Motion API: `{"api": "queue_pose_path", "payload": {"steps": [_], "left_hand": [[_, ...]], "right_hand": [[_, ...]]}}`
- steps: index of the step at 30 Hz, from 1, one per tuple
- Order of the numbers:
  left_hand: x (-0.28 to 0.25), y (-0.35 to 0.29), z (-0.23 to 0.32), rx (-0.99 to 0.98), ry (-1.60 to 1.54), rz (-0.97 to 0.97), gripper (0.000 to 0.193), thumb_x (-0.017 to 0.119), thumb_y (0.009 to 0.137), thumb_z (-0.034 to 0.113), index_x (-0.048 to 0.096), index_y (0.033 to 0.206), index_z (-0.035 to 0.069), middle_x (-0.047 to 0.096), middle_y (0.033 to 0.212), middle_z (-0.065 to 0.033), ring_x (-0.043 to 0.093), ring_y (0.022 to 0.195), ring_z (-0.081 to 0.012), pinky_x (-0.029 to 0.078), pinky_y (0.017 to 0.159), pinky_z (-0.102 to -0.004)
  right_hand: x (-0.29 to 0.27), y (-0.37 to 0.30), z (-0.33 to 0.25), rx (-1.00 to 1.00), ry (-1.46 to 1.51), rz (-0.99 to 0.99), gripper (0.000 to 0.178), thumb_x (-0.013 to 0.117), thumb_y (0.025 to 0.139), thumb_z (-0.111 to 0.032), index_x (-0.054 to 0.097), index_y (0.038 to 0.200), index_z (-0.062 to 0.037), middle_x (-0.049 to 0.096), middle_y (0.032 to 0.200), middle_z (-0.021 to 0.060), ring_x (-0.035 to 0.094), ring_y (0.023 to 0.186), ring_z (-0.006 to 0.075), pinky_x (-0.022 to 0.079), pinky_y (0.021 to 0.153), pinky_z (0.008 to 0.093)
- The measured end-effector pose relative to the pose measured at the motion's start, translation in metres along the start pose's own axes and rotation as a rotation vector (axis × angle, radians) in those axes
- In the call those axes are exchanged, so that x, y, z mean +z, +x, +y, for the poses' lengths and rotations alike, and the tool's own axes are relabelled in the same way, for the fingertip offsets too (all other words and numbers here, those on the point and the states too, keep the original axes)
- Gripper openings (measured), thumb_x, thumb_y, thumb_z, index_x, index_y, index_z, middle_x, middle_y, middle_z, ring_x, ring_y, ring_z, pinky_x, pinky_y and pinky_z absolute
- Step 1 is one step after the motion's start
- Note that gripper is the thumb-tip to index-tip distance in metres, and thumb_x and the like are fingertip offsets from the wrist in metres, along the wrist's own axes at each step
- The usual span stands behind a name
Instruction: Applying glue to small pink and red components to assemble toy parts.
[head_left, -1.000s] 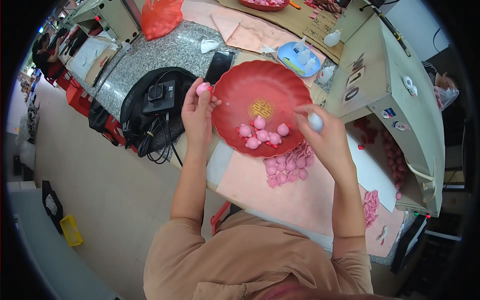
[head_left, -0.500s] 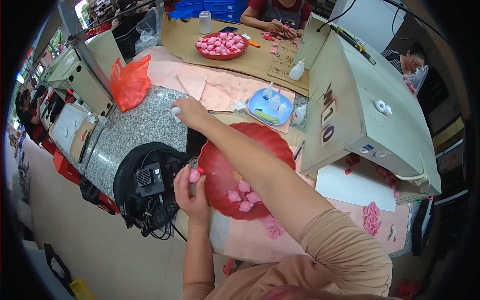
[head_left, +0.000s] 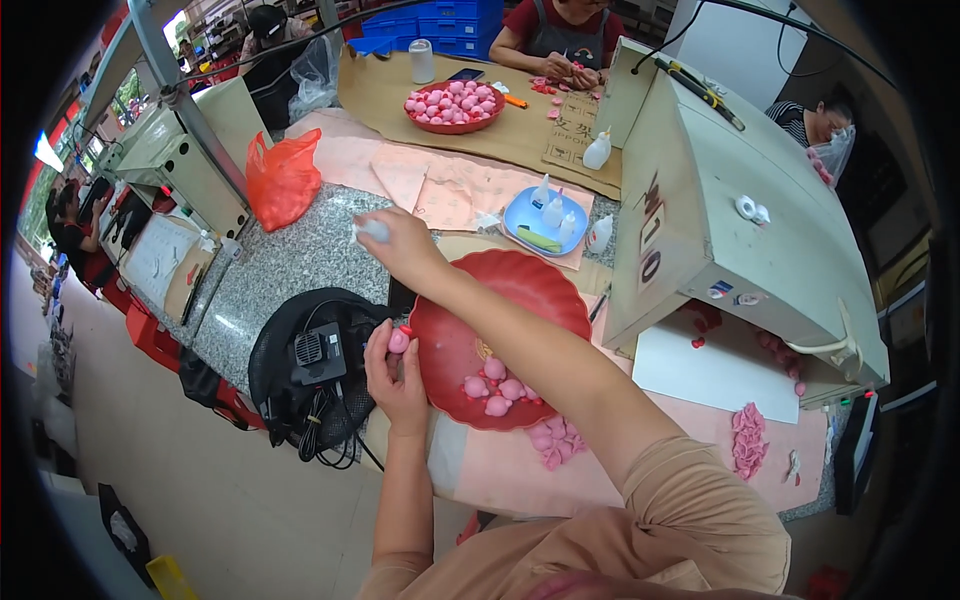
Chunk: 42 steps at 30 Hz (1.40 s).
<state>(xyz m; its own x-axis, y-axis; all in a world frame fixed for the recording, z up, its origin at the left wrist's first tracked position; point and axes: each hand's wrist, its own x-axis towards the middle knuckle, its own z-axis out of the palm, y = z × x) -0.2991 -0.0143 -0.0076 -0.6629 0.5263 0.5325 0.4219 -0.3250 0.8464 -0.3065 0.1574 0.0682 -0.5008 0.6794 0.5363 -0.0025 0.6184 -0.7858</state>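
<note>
A grey granite counter (head_left: 290,262) in a crowded workshop carries a red bowl (head_left: 520,285) (pink pieces inside). The left hand (head_left: 398,375) pinches a pink piece (head_left: 398,341) at its rim; the right hand (head_left: 395,243) grips a small white bottle (head_left: 372,230) over the granite, beside a black bag (head_left: 305,370)

An orange plastic bag (head_left: 283,177) sits on the pink sheet at the far left of the surface. A beige machine housing (head_left: 730,220) at right carries small round and rectangular stickers (head_left: 722,291) and red-black markings on its side. A dark phone screen (head_left: 466,74) lies near the far red bowl.
</note>
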Motion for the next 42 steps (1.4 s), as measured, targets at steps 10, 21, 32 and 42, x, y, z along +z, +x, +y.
{"api": "queue_pose_path", "payload": {"steps": [10, 21, 32, 42], "left_hand": [[0.034, -0.037, 0.061, -0.074, -0.291, -0.096, 0.037, 0.064, 0.082, -0.009, 0.054, 0.117, -0.003, 0.055, 0.12, -0.0135, 0.058, 0.104, -0.0182, 0.051, 0.089, -0.029], [0.165, -0.174, 0.145, -0.151, -0.335, -0.78, 0.036, 0.07, 0.078, -0.004, 0.06, 0.112, 0.002, 0.061, 0.11, -0.0113, 0.064, 0.091, -0.0186, 0.056, 0.072, -0.0268], [0.184, -0.201, 0.142, 0.213, -0.117, -0.849, 0.04, 0.068, 0.072, -0.01, 0.06, 0.109, 0.001, 0.063, 0.109, -0.0139, 0.064, 0.096, -0.0258, 0.055, 0.077, -0.0302], [0.183, -0.205, 0.123, -0.047, -0.226, -0.871, 0.037, 0.07, 0.075, -0.006, 0.062, 0.11, 0.002, 0.063, 0.113, -0.0132, 0.063, 0.101, -0.0205, 0.055, 0.082, -0.0283]], "right_hand": [[-0.214, -0.272, -0.098, 0.445, 0.112, 0.229, 0.02, 0.06, 0.089, -0.005, 0.065, 0.109, -0.0016, 0.061, 0.101, 0.0041, 0.057, 0.089, 0.0107, 0.045, 0.079, 0.0234], [-0.293, -0.368, -0.107, 0.485, 0.114, 0.581, 0.022, 0.063, 0.087, -0.004, 0.065, 0.109, -0.0028, 0.055, 0.104, 0.0037, 0.055, 0.092, 0.0114, 0.045, 0.08, 0.0241], [-0.294, -0.384, -0.07, 0.497, 0.129, 0.632, 0.013, 0.064, 0.088, -0.009, 0.055, 0.096, -0.0043, 0.051, 0.107, 0.0051, 0.051, 0.096, 0.0109, 0.043, 0.082, 0.0244], [-0.294, -0.379, -0.061, 0.49, 0.174, 0.644, 0.013, 0.062, 0.089, -0.005, 0.055, 0.1, -0.0041, 0.057, 0.096, 0.0012, 0.055, 0.085, 0.0062, 0.045, 0.073, 0.0205]]}}
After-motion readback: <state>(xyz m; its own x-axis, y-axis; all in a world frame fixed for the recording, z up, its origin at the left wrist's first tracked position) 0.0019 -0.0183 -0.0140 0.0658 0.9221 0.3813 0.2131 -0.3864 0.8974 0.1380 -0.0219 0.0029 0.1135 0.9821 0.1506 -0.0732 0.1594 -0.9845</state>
